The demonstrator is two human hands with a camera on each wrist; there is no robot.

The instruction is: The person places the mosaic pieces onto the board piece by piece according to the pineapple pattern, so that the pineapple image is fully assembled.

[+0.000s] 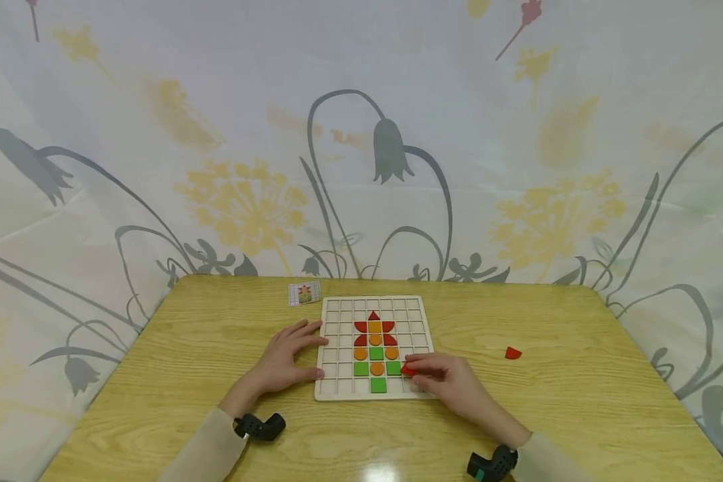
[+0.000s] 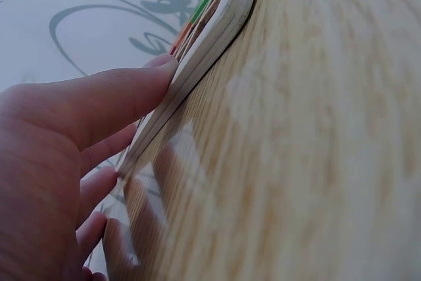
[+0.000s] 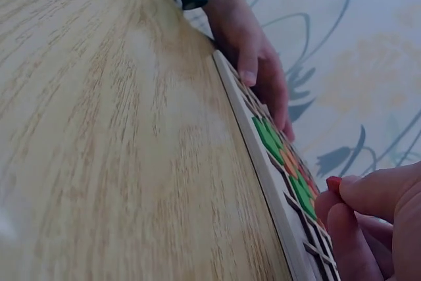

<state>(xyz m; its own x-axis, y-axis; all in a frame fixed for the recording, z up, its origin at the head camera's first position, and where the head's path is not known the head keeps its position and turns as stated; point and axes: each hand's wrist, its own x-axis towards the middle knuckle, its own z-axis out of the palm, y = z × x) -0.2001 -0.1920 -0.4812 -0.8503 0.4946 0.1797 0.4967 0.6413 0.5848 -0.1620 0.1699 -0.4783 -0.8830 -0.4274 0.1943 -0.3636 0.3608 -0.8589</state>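
Observation:
A white gridded board [image 1: 340, 388] lies on the table with red, orange and green flat pieces set in its cells. My right hand [image 1: 452, 381] pinches a small red piece [image 3: 334, 183] between thumb and fingers, over the board's lower right part, beside a green square [image 1: 393, 368]. My left hand [image 1: 286, 358] rests at the board's left edge, fingers spread and fairly straight, thumb [image 2: 141, 87] touching the rim. Orange circles [image 1: 376, 369] and green squares fill the pattern's lower part; red pieces [image 1: 388, 327] flank an orange square [image 1: 375, 327] higher up.
A loose red quarter-round piece [image 1: 513, 353] lies on the table right of the board. Behind the board's left corner is a small card [image 1: 304, 293] with a printed coloured pattern. The wooden table [image 1: 217, 314] ends at a flower-patterned backdrop [image 1: 361, 201].

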